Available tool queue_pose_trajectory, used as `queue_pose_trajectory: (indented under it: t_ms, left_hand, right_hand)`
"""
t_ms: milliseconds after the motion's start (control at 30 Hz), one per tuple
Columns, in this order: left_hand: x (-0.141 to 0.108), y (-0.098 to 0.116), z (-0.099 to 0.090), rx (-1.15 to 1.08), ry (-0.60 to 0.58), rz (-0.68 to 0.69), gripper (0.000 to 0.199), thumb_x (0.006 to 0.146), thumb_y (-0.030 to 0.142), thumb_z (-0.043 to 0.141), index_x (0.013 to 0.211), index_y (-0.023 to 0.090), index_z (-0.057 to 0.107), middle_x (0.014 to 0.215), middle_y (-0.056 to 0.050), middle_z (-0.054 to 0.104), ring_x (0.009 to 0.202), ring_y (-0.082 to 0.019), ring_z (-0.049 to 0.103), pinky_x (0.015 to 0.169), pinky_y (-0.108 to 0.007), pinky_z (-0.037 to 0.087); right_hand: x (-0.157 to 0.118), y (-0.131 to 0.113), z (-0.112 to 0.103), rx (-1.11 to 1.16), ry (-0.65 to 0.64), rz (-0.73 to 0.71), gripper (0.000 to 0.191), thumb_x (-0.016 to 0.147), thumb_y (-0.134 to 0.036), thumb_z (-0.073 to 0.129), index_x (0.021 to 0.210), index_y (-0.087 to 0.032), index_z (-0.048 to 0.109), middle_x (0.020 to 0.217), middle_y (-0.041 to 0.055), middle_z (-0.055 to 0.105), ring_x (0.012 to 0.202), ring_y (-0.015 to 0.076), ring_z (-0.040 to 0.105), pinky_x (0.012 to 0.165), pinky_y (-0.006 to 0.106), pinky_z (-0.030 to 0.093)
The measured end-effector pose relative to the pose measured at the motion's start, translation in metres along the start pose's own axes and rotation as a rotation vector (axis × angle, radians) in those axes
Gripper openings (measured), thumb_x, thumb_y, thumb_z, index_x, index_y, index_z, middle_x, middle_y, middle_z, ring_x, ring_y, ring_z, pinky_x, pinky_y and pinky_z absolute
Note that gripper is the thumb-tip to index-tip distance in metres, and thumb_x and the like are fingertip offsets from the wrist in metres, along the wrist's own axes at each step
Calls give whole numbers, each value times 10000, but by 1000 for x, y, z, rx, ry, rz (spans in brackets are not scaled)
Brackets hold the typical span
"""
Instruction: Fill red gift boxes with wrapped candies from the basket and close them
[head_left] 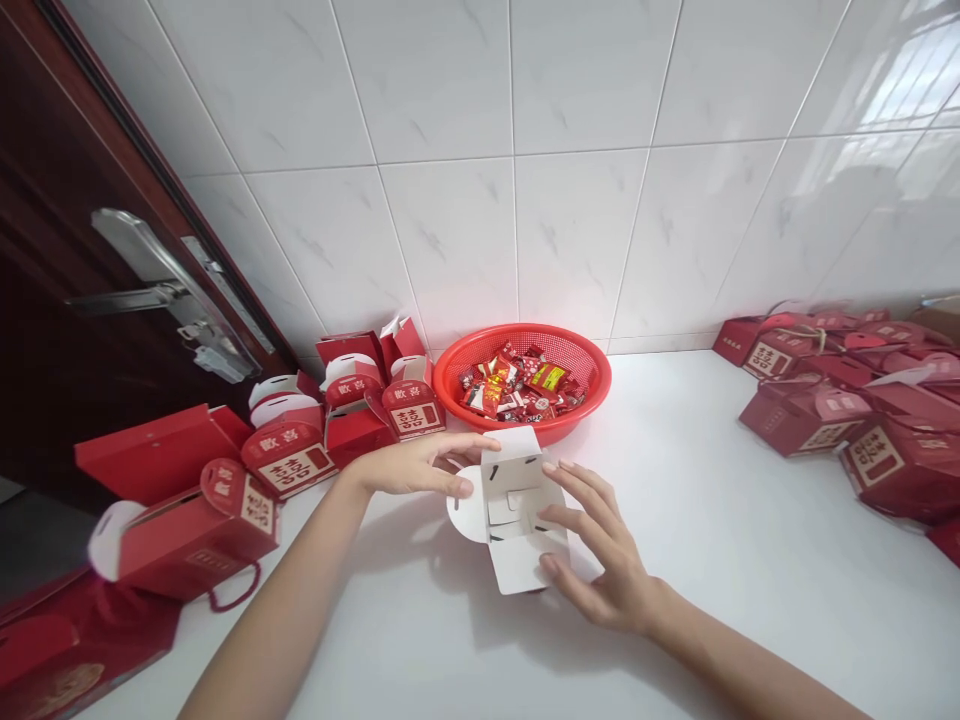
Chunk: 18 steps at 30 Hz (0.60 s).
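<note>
An unfolded-topped paper gift box [517, 570] stands on the white table, its white inside facing up and its flaps spread outward. My left hand [420, 466] is at the box's left rear corner, the thumb on the rounded left flap and the index finger along the rear flap; its other fingers are partly hidden. On the right side, my right hand [600, 550] has its fingers spread, with fingertips at the right wall and opening and the thumb by the front flap. Just behind the box, a red plastic basket [448, 385] holds wrapped candies [517, 385].
Red gift boxes [289, 450] stand along the left side, some with raised flaps. More red boxes with cords [806, 415] crowd the right side. A tiled wall [450, 230] backs the white table [675, 480]; a dark door [67, 330] with a metal handle is at left.
</note>
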<state>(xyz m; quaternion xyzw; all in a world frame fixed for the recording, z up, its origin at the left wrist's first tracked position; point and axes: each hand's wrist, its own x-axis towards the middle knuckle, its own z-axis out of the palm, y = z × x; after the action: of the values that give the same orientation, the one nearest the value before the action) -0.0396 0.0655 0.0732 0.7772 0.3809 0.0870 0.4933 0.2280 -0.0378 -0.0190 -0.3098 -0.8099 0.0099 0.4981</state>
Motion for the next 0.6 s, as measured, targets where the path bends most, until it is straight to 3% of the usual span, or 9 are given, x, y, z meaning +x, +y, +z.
queue_pose_trajectory:
  t_ms: [100, 200, 300, 367, 433, 500, 600]
  left_hand:
    - [-4, 9, 1, 71, -6, 7, 509, 892, 452, 683, 1374, 301, 619, 1418, -64, 619, 1304, -266, 568, 1007, -324, 502]
    - [-7, 16, -1, 147, -8, 44, 439, 946, 485, 601, 1340, 299, 655, 1404, -43, 636, 1317, -251, 562, 1056, -318, 474]
    - [-9, 22, -6, 164, 73, 97, 418, 934, 520, 598, 1257, 278, 710, 1368, -40, 663, 1312, -260, 566, 1085, -342, 463]
    - [-7, 27, -12, 157, 191, 116, 429, 912, 553, 608, 1199, 260, 732, 1322, -44, 692, 1270, -265, 595, 1074, -356, 477]
    - [2, 32, -21, 193, 310, 109, 456, 898, 586, 596, 1168, 246, 736, 1266, -48, 721, 1215, -266, 626, 1053, -364, 492]
    - [18, 36, -32, 302, 368, 75, 468, 888, 588, 582, 1155, 235, 734, 1237, -50, 735, 1189, -270, 639, 1041, -360, 494]
    - [55, 36, -46, 575, 292, -88, 462, 919, 513, 510, 1237, 231, 692, 1279, -45, 716, 1182, -248, 648, 1022, -312, 490]
  right_hand:
    - [1, 2, -6, 59, 26, 0, 443, 916, -260, 561, 1351, -225, 480, 1483, 168, 516, 1381, 354, 462, 1079, 575, 433]
    - [1, 5, -9, 129, 77, 60, 406, 972, -267, 462, 1377, -229, 456, 1448, 152, 541, 1388, 334, 446, 1088, 561, 416]
    - [2, 12, -8, 173, 201, 221, 261, 1008, -235, 400, 1230, -243, 537, 1243, 118, 638, 1273, 287, 527, 1015, 479, 462]
    - [3, 19, -4, 194, 254, 361, 171, 1013, -252, 409, 1025, -237, 579, 998, 74, 658, 1035, 245, 610, 873, 393, 499]
    - [3, 27, 2, 210, 231, 509, 196, 995, -291, 440, 853, -228, 560, 822, 33, 621, 816, 208, 593, 750, 340, 478]
    - [2, 34, 10, 243, 158, 644, 228, 958, -330, 465, 775, -222, 546, 761, 21, 611, 736, 191, 560, 705, 322, 450]
    - [0, 41, 23, 375, 32, 807, 242, 909, -366, 472, 731, -214, 536, 716, 16, 607, 696, 178, 541, 663, 298, 431]
